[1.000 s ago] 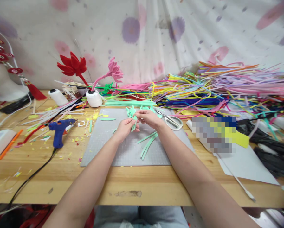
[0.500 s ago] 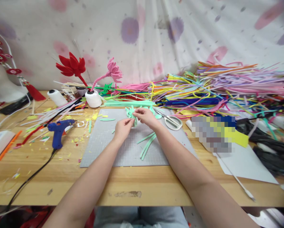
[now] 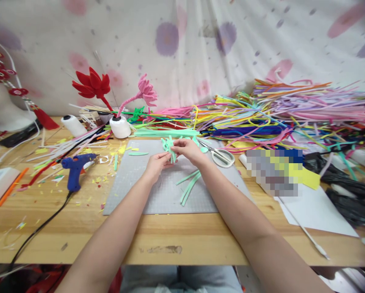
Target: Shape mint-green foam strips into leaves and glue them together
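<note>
Over the far part of a grey cutting mat (image 3: 130,187), a bunch of mint-green pipe cleaners (image 3: 168,143) is held up between both hands. My left hand (image 3: 157,164) pinches its lower part from the left. From the right, my right hand (image 3: 187,149) has its fingers closed around the bunch's side. The fingers partly hide how the stems are joined. Loose mint-green pipe cleaner strips (image 3: 190,189) lie on the mat below my right wrist. Scissors (image 3: 221,157) with pale handles rest at the mat's upper right, just beyond my right hand.
A blue glue gun (image 3: 74,171) lies to the left, its black cord running forward. Behind the mat are a white spool (image 3: 120,128) holding red and pink flowers, mint stems (image 3: 167,133), and a large heap of coloured pipe cleaners (image 3: 292,101). White paper (image 3: 326,215) lies right.
My left hand has shifted slightly and its fingers now reach further under the bunch. My right hand has moved very little and still grips it.
</note>
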A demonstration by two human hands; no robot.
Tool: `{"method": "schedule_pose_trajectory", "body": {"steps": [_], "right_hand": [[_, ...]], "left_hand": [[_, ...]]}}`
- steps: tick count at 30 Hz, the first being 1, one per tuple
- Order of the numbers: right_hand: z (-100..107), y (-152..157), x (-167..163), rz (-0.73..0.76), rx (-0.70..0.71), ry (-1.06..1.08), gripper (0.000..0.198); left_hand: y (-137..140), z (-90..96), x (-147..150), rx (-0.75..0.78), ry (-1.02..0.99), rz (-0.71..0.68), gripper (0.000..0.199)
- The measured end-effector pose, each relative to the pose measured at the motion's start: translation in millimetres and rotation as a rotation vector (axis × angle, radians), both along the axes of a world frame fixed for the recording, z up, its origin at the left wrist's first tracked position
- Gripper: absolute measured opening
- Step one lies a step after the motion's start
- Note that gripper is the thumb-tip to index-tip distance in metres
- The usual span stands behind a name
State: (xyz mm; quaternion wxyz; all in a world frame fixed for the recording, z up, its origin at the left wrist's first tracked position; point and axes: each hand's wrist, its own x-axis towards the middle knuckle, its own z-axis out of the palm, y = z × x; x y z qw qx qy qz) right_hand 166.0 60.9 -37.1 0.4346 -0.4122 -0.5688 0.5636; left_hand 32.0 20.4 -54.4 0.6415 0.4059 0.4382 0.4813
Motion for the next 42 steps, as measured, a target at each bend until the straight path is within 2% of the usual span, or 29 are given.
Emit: {"method": "schedule_pose_trajectory", "body": {"steps": [8,13,18,21,24,28,30,35,39,42], "right_hand": [[-2.3,-1.7,-4.8,-0.034,0.008,-0.034,0.03],[0.9,-4.5,2.5,0.172,0.075,-0.152,0.027],[-4.2,-2.1,0.6,0.01,0.01,-0.037,0.029],[-4.9,-1.1,-0.5,-0.005,-0.021,0.008,0.03],[-2.7,-1.8,2.1,0.082,-0.042,0.024,0.03],[-3.6,-1.1,8.0,0.274,-0.155,0.071,0.029],[-5.8,-0.1,9.8,0.295,-0.172,0.088,0.029],[-8.2,-0.4,9.5,0.294,-0.153,0.065,0.029],[-6.1,-1.5,6.8,0.222,-0.113,0.04,0.03],[-5.7,-0.1,6.0,0.145,-0.09,0.043,0.031]], "left_hand": [[-3.3,2.4,4.8,0.027,0.092,-0.013,0.027],[-2.2,1.7,3.5,0.027,0.042,-0.021,0.018],[-2.7,1.7,1.2,-0.075,-0.112,-0.085,0.013],[-3.8,1.8,1.9,-0.125,-0.143,-0.082,0.01],[-3.1,0.8,1.4,-0.152,-0.154,-0.054,0.009],[-0.6,-0.7,-1.4,-0.167,-0.192,-0.063,0.008],[-0.2,-0.7,-2.1,-0.169,-0.189,-0.084,0.009],[-1.6,2.4,-1.4,-0.208,-0.154,-0.122,0.012],[-2.7,5.9,-0.7,-0.212,-0.156,-0.126,0.01],[-3.6,6.9,0.3,-0.149,-0.154,-0.103,0.013]]}}
